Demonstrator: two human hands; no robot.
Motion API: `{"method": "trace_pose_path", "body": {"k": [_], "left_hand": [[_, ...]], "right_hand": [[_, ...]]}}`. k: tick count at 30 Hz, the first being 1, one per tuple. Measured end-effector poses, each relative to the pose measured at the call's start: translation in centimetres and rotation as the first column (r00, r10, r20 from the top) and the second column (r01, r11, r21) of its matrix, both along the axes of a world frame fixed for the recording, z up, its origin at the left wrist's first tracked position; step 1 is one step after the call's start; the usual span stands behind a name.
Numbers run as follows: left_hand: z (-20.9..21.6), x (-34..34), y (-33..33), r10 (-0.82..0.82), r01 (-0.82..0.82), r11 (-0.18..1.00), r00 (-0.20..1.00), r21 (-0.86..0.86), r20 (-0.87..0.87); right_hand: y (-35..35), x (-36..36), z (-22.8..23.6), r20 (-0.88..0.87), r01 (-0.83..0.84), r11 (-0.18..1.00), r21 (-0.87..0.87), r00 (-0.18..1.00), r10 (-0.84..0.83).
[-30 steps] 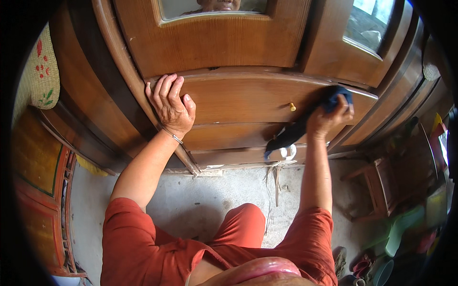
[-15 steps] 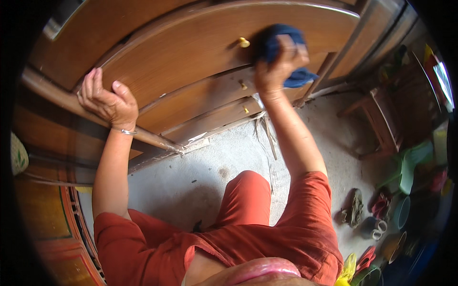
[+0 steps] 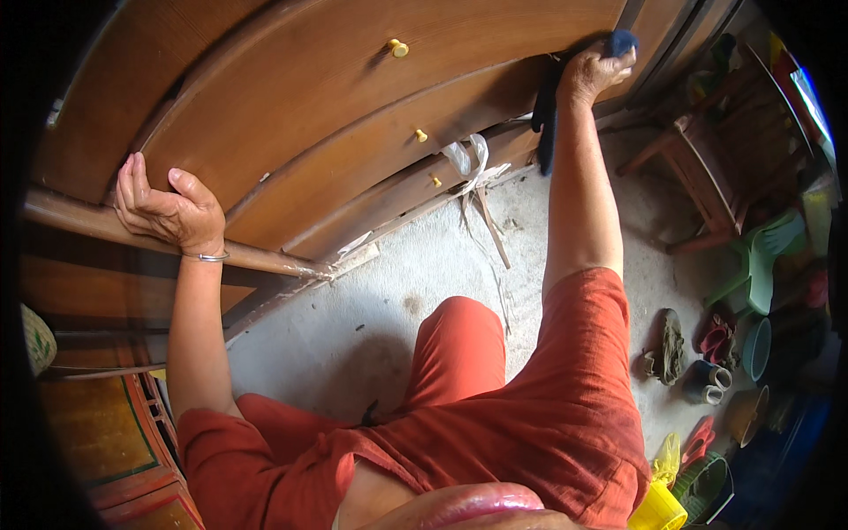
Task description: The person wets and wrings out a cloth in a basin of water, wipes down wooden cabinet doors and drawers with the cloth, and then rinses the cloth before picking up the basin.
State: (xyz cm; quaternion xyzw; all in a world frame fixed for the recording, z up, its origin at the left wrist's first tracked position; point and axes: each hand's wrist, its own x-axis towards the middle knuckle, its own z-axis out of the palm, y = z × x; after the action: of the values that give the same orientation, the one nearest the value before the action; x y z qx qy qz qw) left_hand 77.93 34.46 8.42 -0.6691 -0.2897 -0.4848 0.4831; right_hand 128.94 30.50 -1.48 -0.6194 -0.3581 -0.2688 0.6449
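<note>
A dark blue cloth (image 3: pixel 622 41) is bunched in my right hand (image 3: pixel 594 72), pressed to the right end of a brown wooden drawer front (image 3: pixel 495 44). Part of the cloth hangs down below the wrist. My left hand (image 3: pixel 172 210), with a bracelet at its wrist, rests at the drawer front's left edge, against a round wooden post (image 3: pixel 274 260). Its fingers are extended and the thumb stands apart; nothing is in it. Small yellow knobs sit on the drawers, the upper one (image 3: pixel 398 48) between my hands.
White plastic strips (image 3: pixel 478 157) stick out by the lowest drawer. A wooden chair (image 3: pixel 707 181) and a green plastic stool (image 3: pixel 758 265) stand at the right. Shoes (image 3: pixel 669 346), bowls and a yellow container (image 3: pixel 658 508) lie on the floor at the lower right.
My right hand has moved right and up with the blue cloth, from beside the upper knob to the drawer's right end. The left hand stays on the post.
</note>
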Motion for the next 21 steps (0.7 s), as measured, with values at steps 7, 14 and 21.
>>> {"method": "trace_pose_path", "body": {"k": [7,14,21], "left_hand": [[-0.4,0.2,0.4,0.024,-0.024,1.000,1.000,0.019,-0.002],[-0.7,-0.5,1.1,0.025,-0.025,1.000,1.000,0.011,-0.005],[-0.8,-0.2,0.6,0.001,-0.001,1.000,1.000,-0.001,0.011]], "right_hand": [[3.8,-8.7,-6.1,-0.381,0.055,0.996,0.064,0.924,-0.027],[-1.4,-26.5,-7.7,0.130,-0.379,0.888,-0.259,0.898,0.421],[0.4,-17.3,-7.8,0.025,-0.226,0.971,-0.078,0.973,0.228]]}}
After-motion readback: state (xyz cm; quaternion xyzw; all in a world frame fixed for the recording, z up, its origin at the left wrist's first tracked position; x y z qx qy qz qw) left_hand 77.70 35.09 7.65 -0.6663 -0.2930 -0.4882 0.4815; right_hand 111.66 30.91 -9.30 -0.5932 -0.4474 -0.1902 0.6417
